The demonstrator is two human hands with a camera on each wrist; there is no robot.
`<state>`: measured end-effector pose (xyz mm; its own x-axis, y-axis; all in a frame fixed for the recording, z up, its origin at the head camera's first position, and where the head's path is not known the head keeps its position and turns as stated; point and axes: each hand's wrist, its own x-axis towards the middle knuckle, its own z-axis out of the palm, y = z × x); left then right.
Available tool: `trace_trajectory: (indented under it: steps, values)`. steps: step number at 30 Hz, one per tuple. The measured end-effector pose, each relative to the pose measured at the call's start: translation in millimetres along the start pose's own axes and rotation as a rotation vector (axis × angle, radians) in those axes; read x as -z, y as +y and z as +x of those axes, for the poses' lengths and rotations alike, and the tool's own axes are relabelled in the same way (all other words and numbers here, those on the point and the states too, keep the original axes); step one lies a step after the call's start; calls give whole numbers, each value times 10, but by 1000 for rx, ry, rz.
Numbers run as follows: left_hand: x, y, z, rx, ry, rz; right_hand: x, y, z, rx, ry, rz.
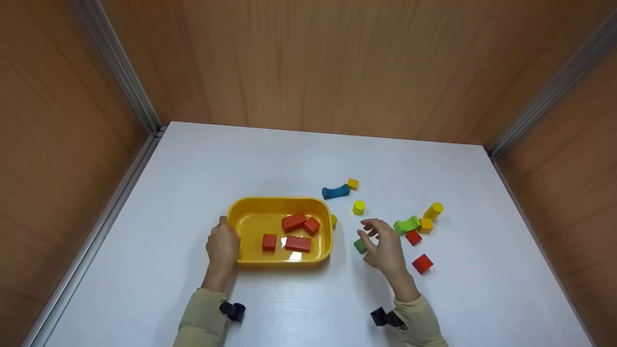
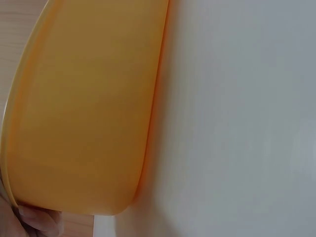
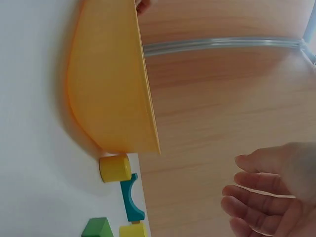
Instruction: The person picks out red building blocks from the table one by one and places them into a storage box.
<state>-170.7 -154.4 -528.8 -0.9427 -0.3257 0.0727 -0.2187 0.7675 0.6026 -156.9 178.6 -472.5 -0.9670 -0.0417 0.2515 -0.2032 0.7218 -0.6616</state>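
Observation:
My left hand [image 1: 224,243] grips the left rim of a yellow plastic tray [image 1: 255,206]; curled fingers [image 2: 40,220] show under its edge in the left wrist view. Inside the tray lie several red blocks [image 1: 298,244], both cubes and longer bricks. My right hand [image 1: 385,248] hovers right of the tray with nothing in it, fingers loosely bent and thumb apart. Its thumb overlaps a dark green block [image 1: 359,246] in the head view. In the right wrist view the empty hand [image 3: 266,192] is off to the side of the green block [image 3: 98,228].
By the tray's right side stands a yellow cylinder [image 3: 115,168]. Behind are a blue arch block [image 1: 336,192], a yellow cube [image 1: 353,184] and another yellow cylinder [image 1: 358,207]. Farther right lie a light green arch [image 1: 407,225], a yellow cube [image 1: 426,225], a taller cylinder [image 1: 434,210] and two red cubes [image 1: 422,263].

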Motion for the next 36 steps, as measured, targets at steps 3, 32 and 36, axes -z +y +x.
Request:
trace_trajectory:
  steps: [3, 32, 36]
  values:
    - [7, 0, 5, 7, -9, -4, 79, 102, -20, -31, 14, 3]
    - [-14, -30, 4, -15, 17, -7, 395, 1316, -408, -355, -2, -211]
    - [-16, -25, 12, 3, 0, -2, 448, 1257, -439, -423, -25, -228]
